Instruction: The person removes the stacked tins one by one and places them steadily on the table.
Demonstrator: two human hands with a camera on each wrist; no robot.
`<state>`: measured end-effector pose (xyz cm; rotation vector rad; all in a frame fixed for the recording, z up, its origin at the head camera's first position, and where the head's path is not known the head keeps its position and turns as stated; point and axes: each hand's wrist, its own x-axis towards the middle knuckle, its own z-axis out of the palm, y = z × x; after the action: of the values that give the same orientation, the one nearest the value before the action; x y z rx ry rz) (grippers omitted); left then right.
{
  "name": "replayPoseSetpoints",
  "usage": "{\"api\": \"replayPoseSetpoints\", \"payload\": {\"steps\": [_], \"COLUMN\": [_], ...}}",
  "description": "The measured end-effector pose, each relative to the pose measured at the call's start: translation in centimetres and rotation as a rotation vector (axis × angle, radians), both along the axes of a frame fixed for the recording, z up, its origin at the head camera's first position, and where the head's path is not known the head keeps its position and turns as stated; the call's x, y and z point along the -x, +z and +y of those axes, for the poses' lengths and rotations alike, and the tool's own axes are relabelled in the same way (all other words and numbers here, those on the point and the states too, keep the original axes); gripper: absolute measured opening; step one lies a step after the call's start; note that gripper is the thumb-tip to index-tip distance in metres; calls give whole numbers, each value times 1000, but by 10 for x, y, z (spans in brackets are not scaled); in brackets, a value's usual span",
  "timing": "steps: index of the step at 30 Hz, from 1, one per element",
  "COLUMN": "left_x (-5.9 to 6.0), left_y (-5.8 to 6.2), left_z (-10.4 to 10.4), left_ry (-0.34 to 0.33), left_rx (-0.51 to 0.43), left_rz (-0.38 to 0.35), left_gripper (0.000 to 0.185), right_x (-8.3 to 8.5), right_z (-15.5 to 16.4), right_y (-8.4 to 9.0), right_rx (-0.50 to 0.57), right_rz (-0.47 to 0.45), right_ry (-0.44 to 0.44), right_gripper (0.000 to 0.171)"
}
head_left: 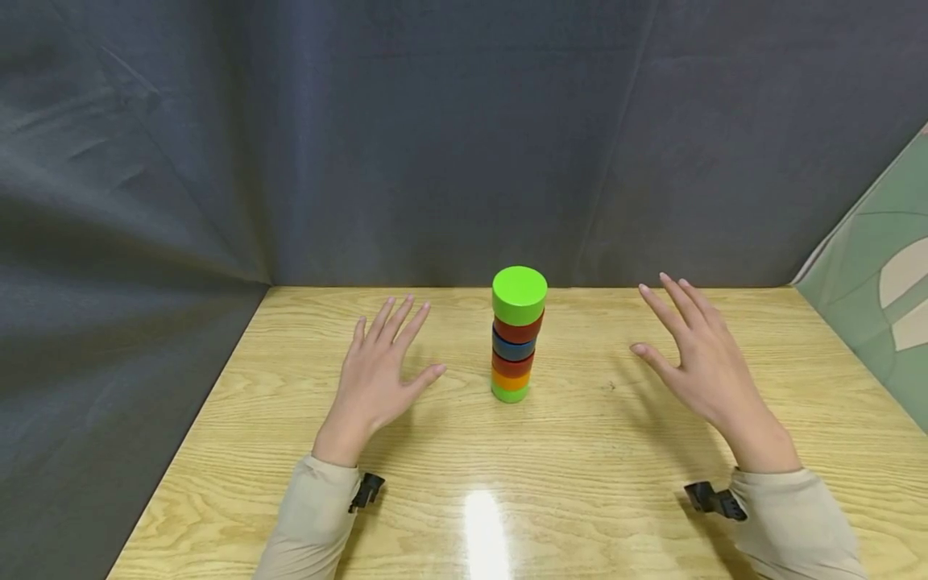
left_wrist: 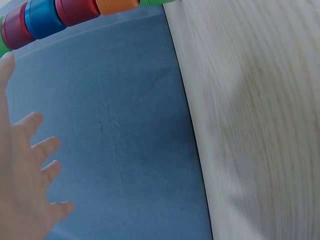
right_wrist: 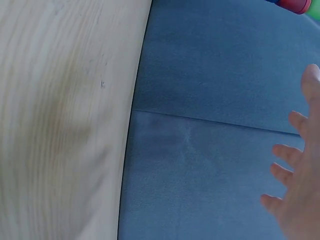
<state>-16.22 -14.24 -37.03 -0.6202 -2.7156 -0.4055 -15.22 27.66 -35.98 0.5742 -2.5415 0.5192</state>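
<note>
A tower of round coloured blocks [head_left: 514, 352] stands upright on the wooden table, a little uneven along its sides. From the bottom its colours run green, orange, red, blue, red, with a bright green block [head_left: 519, 295] on top. To the left of it my left hand [head_left: 377, 370] hovers over the table, fingers spread and holding nothing. My right hand [head_left: 703, 362] is held over the table on the other side, farther from the tower, its fingers straight and apart. Part of the tower [left_wrist: 44, 17] crosses the top of the left wrist view; just its upper end [right_wrist: 296, 5] shows in the right wrist view.
The wooden table [head_left: 580, 467] has a bright light reflection near its front. A dark grey cloth [head_left: 449, 145] hangs behind it and along the left side. At the right edge is a green patterned panel [head_left: 870, 266]. Black wrist mounts [head_left: 367, 490] sit at both sleeves.
</note>
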Motion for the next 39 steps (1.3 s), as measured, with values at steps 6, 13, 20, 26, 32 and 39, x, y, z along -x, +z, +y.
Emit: {"api": "replayPoseSetpoints", "payload": {"steps": [6,13,20,26,32,39], "left_x": [0,-3,-6,-4,0,2], "left_y": [1,2,2,1,-1,-2], "left_z": [4,11,19,26,35,45], "left_ry": [-41,-84,-138,-196,-231,-253], "left_rx": [-27,-83,-160,-261,-339,-417], "left_rz": [6,-16,-29,-16,-14,-27], "left_gripper": [80,79,79,79,82,76], "right_x": [-2,-6,-9,-8,-8,-7], "right_z": [-3,-11,-19,-27,-36,-48], "right_y": [4,8,11,13,14,17], "right_rx": [31,76,132,220,311,391], "right_rz": [48,111,138,173,190,202], "right_ry": [19,55,88,125,153,205], "right_gripper": [68,71,73,71,67,67]}}
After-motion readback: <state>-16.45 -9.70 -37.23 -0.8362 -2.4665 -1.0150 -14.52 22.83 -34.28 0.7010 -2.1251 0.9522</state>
